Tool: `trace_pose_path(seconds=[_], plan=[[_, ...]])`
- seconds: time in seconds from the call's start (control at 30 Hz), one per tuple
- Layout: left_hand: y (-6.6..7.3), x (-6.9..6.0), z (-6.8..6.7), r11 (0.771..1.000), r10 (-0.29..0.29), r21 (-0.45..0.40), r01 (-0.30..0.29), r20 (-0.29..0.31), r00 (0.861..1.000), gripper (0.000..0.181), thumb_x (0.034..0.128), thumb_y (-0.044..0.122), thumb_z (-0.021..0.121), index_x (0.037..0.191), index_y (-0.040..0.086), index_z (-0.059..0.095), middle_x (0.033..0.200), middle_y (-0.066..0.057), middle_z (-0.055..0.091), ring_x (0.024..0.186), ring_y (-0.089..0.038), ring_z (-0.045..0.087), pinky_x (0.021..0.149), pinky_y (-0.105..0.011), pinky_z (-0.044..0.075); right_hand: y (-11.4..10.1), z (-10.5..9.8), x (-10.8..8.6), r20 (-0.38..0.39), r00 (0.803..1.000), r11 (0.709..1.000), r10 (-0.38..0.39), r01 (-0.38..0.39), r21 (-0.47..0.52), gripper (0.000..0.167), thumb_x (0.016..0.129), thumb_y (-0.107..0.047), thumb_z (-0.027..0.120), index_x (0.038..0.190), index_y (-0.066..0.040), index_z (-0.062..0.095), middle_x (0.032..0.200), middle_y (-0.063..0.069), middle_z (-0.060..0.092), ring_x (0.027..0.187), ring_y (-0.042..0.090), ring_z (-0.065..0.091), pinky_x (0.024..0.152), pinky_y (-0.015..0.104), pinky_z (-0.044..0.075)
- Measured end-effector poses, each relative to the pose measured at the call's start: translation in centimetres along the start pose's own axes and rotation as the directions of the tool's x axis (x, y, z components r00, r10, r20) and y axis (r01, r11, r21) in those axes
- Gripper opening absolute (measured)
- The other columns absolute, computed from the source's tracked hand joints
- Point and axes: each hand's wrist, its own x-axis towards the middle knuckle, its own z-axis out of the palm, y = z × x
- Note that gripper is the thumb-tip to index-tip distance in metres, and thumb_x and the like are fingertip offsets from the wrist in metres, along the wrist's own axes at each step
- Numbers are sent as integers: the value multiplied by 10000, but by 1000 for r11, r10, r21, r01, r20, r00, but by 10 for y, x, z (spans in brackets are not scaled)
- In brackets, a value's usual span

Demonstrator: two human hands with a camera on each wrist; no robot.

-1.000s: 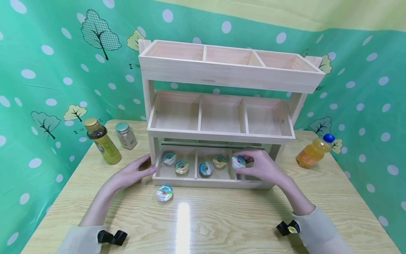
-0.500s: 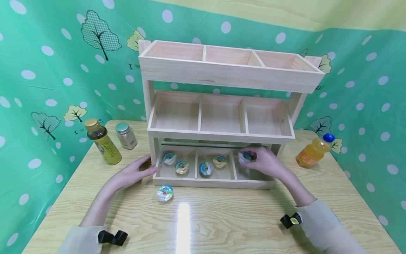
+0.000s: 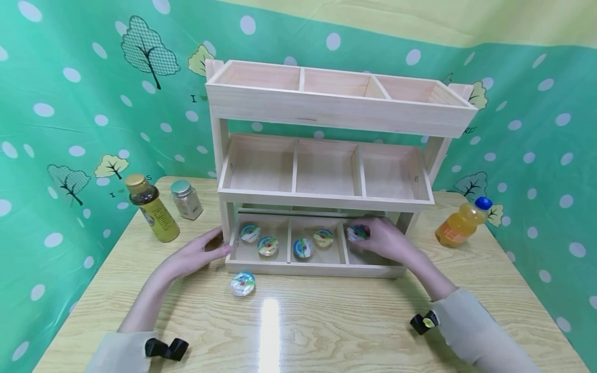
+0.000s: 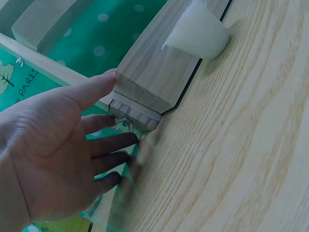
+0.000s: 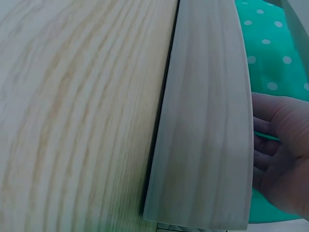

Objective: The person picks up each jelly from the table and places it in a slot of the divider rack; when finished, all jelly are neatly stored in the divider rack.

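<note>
In the head view my right hand (image 3: 386,240) reaches into the right compartment of the bottom tray (image 3: 317,269) and pinches a small jelly cup (image 3: 356,233) with a blue and white lid. The tray's front board hides its fingertips in the right wrist view. At the tray's left end my left hand (image 3: 193,255) rests its thumb against the wood, its other fingers loosely extended, as the left wrist view shows. Two jelly cups (image 3: 268,246) lie in the left compartment and two more (image 3: 302,248) in the middle one. Another jelly cup (image 3: 242,284) sits on the table before the tray.
The wooden rack's middle tray (image 3: 326,198) and top tray (image 3: 340,110) overhang the bottom one. A yellow-green bottle (image 3: 158,217) and a jar with a green lid (image 3: 186,199) stand left of the rack. An orange drink bottle (image 3: 459,225) stands to its right.
My right hand has carried the jelly cup from the divider rightward into the right compartment, then shifted slightly back left and down. The left hand has stayed at the tray's end.
</note>
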Motion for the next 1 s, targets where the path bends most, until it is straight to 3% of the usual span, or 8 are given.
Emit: trace_pose_path(seconds=[0.13, 0.5, 1.0], plan=[[0, 0, 0, 1000, 8, -2, -8, 1, 1000, 821, 1037, 429, 586, 1648, 59, 183, 1694, -282, 188, 1560, -525, 165, 1227, -712, 218, 0, 3, 1, 4, 1000, 1000, -6, 6, -12, 465, 847, -264, 851, 1276, -134, 728, 1161, 88, 776, 1057, 277, 733, 923, 500, 601], [0, 0, 0, 1000, 9, -9, -9, 6, 1000, 820, 1038, 423, 586, 1649, 58, 179, 1695, -284, 181, 1561, -527, 156, 1226, -716, 215, 2, 11, 2, 13, 1000, 999, -26, 27, -35, 504, 812, -327, 871, 1249, -115, 737, 1111, 88, 782, 986, 254, 728, 890, 484, 597], [1, 0, 1, 1000, 3, -5, -3, 0, 1000, 821, 1036, 436, 583, 1648, 60, 184, 1696, -282, 182, 1562, -526, 153, 1229, -714, 206, 1, 13, 1, -7, 1000, 1000, 7, -7, -13, 606, 750, -393, 903, 1266, -125, 733, 1168, 97, 769, 1045, 270, 713, 934, 495, 575]])
